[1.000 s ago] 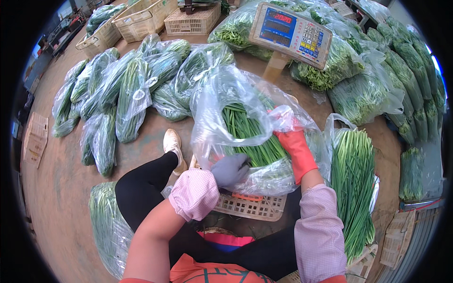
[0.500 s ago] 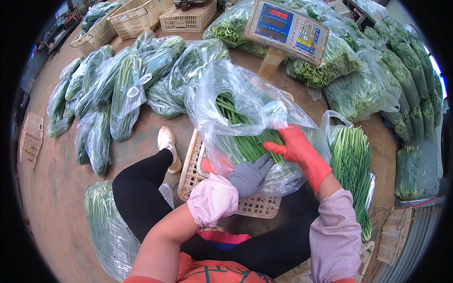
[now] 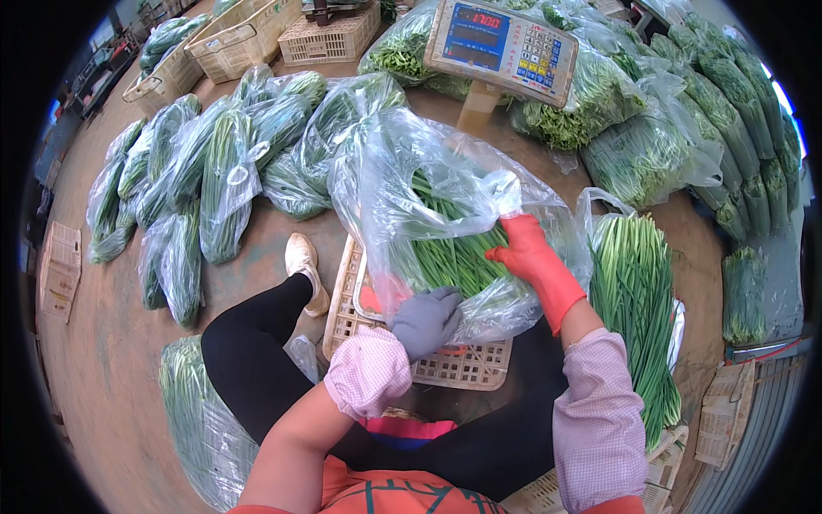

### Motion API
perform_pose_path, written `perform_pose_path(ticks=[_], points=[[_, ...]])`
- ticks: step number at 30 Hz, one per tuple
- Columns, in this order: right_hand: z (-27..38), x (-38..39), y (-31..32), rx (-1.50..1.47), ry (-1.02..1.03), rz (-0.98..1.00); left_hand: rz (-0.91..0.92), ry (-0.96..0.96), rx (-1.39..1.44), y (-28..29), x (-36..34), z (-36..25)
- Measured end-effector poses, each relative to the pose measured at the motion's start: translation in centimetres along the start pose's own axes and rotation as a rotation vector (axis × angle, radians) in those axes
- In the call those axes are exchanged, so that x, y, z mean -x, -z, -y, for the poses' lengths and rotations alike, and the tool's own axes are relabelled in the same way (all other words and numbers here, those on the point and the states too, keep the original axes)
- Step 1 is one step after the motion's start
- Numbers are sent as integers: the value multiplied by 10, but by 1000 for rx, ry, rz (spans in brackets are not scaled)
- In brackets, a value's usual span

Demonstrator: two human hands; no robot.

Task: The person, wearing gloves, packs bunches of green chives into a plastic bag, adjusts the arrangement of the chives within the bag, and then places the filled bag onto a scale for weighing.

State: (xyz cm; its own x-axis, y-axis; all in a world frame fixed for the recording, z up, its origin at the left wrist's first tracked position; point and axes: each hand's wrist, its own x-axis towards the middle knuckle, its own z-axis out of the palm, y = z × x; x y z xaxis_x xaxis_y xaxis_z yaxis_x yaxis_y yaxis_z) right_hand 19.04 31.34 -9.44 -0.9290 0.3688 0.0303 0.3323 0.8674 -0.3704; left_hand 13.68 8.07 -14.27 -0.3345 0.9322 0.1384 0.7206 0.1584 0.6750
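Observation:
A large clear plastic bag (image 3: 377,184) lies over a cream plastic crate (image 3: 467,370) between my legs. Inside it are long green garlic chives (image 3: 458,261), seen through the bag's gaping mouth. My right hand (image 3: 531,253), in an orange-red rubber glove, grips the bag's rim on the right, thumb toward the chives. At the bag's near left side, my left hand (image 3: 425,323) in a grey glove has its fingers bent together on the plastic edge; its palm is hidden. Right of the bag stands a thick sheaf of loose chives (image 3: 634,317).
A scale display (image 3: 501,51) on a post rises beyond the bag. Bagged greens (image 3: 227,176) are heaped at the left, and more bags (image 3: 655,163) are piled far right. Another bagged bundle (image 3: 201,420) rests by my left leg. Crates (image 3: 244,38) stand at the back.
My left hand has drawn back to the left, off the chives to the bag's near edge. More of the chives shows in the bag's mouth. The red digits on the scale display have changed.

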Motion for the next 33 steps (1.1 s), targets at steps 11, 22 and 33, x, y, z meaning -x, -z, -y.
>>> perform_pose_path(ticks=[11,22,33], points=[[0,5,9,-134,2,56,224,-200,-371,9,-14,-30],[-6,31,23,-198,178,12,134,-284,-432,-8,0,-37],[34,53,40,-91,14,-102,177,-207,-347,-8,-1,-36]])
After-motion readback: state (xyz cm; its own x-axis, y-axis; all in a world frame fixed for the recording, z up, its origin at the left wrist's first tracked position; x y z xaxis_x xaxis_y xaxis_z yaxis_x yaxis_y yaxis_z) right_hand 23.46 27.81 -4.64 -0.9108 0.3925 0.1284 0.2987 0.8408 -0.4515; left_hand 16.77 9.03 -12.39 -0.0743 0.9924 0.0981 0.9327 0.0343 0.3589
